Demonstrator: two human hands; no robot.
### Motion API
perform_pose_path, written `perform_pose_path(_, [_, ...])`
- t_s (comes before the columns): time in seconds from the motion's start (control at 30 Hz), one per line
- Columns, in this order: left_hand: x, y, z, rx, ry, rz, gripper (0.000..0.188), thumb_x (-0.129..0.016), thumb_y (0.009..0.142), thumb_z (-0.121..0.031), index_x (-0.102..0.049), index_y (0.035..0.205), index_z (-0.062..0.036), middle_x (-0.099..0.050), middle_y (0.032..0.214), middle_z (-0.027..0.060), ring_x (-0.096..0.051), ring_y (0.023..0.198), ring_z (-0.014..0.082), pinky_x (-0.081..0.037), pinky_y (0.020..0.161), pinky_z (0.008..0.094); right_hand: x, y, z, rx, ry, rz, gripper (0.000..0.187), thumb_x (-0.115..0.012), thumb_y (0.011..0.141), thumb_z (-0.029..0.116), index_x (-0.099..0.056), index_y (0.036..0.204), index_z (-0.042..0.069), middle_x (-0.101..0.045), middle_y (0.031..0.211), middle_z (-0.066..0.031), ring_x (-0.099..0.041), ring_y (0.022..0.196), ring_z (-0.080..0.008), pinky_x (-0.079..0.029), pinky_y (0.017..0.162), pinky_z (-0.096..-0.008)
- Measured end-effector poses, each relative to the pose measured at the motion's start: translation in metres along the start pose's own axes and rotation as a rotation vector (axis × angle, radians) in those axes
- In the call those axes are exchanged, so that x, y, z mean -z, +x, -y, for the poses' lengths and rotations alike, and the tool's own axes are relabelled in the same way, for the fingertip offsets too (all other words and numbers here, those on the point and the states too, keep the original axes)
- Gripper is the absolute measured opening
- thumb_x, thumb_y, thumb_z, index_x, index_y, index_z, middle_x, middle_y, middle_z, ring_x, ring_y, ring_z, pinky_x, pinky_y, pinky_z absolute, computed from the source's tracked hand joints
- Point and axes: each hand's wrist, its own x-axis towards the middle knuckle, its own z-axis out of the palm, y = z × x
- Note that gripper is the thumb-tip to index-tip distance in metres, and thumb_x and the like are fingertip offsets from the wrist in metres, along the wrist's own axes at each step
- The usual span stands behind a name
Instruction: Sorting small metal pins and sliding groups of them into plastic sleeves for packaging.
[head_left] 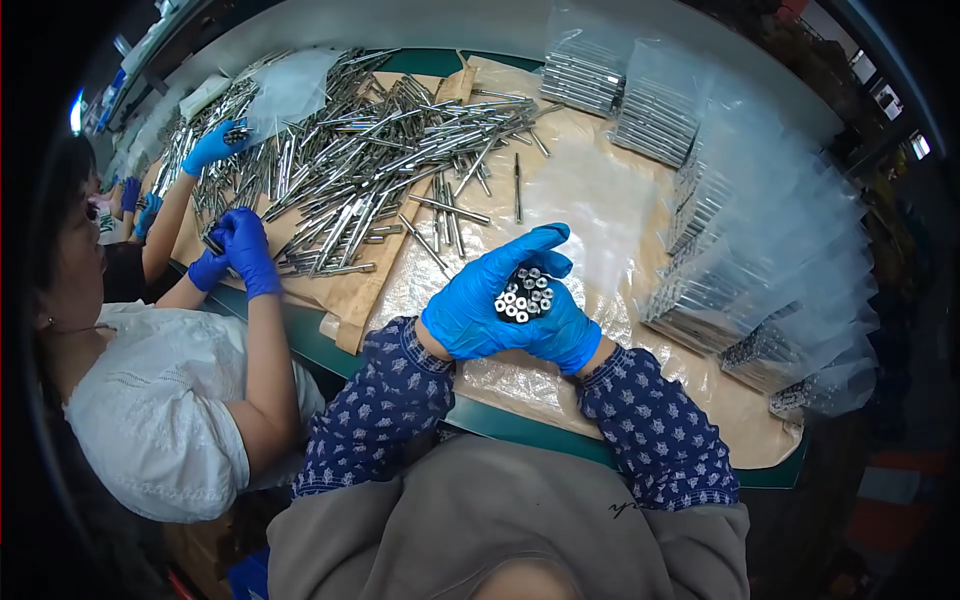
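A bundle of shiny metal rods (524, 297) is gathered between my hands, its round ends with centre holes facing me. Blue-gloved, my left hand (475, 305) wraps the bundle from the left, fingers curled over its far side. My right hand (566, 332), in the same kind of glove, closes round it from the right and below. How far the rods reach beyond my palms is hidden. Just past my hands lies a single thin rod (518, 188) on the plastic-covered paper, and a few loose rods (447, 208) rest to its left.
A large heap of metal rods (370, 150) spreads across the table's far left. Clear bags filled with rods (690, 290) line the right side, with more bags (582, 75) at the back. At left, a co-worker's purple-gloved hands (243, 250) and another person's blue-gloved hand (212, 148) hold rods.
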Motion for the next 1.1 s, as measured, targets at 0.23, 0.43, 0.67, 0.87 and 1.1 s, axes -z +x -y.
perform_pose_path(0.23, [0.020,0.001,0.006,-0.125,0.340,0.223,0.047,-0.076,0.064,-0.019,-0.059,0.106,-0.0068,-0.059,0.111,0.0136,-0.057,0.105,0.0252,-0.044,0.092,0.0361,-0.004,0.001,0.015,0.397,-0.466,-0.082,0.060,-0.078,0.063,0.014,-0.051,0.116,0.010,-0.055,0.111,-0.0076,-0.055,0.102,-0.0215,-0.045,0.088,-0.0327])
perform_pose_path(0.43, [0.014,0.001,0.026,-0.149,0.200,0.198,0.046,-0.080,0.063,-0.024,-0.060,0.102,-0.0100,-0.059,0.111,0.0110,-0.058,0.101,0.0241,-0.047,0.088,0.0356,0.010,-0.004,-0.016,0.246,-0.353,0.012,0.068,-0.080,0.064,0.016,-0.047,0.123,0.013,-0.054,0.115,-0.0066,-0.054,0.104,-0.0216,-0.045,0.089,-0.0331])
perform_pose_path(0.67, [0.016,0.003,0.027,-0.228,0.327,0.250,0.044,-0.078,0.067,-0.026,-0.060,0.103,-0.0075,-0.058,0.111,0.0141,-0.059,0.100,0.0276,-0.047,0.088,0.0359,0.012,-0.018,-0.020,0.233,-0.177,0.096,0.074,-0.079,0.065,0.006,-0.044,0.129,0.016,-0.053,0.119,-0.0044,-0.054,0.105,-0.0186,-0.047,0.088,-0.0327])
perform_pose_path(0.87, [0.010,0.004,0.026,-0.042,0.310,0.166,0.040,-0.076,0.067,-0.022,-0.061,0.102,-0.0094,-0.058,0.110,0.0114,-0.059,0.099,0.0257,-0.047,0.087,0.0336,0.018,-0.021,-0.026,0.027,-0.260,0.055,0.064,-0.078,0.066,0.005,-0.048,0.122,0.013,-0.057,0.112,-0.0029,-0.056,0.101,-0.0159,-0.048,0.085,-0.0310])
perform_pose_path(1.1, [0.001,-0.004,0.027,-0.111,0.291,0.142,0.046,-0.076,0.066,-0.026,-0.059,0.104,-0.0062,-0.058,0.111,0.0129,-0.057,0.101,0.0274,-0.046,0.088,0.0357,0.020,-0.035,-0.018,-0.102,-0.190,0.058,0.060,-0.080,0.064,0.013,-0.050,0.115,0.010,-0.056,0.108,-0.0042,-0.055,0.099,-0.0175,-0.046,0.086,-0.0311])
